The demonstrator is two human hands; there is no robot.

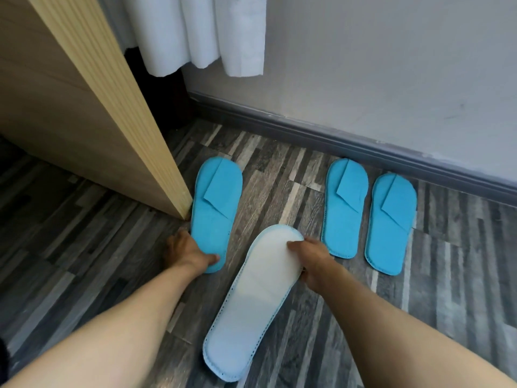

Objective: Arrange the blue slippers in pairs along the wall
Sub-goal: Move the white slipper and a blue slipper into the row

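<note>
Here, both hands held slippers at centre frame.
The left hand pressed a blue slipper's heel; the right hand gripped an overturned, white-soled slipper.

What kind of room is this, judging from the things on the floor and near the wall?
Probably a hotel room or guest bedroom: thin disposable blue slippers lie on wood-pattern flooring, and white cloth, perhaps robes or towels, hangs beside a wooden cabinet panel.
</note>
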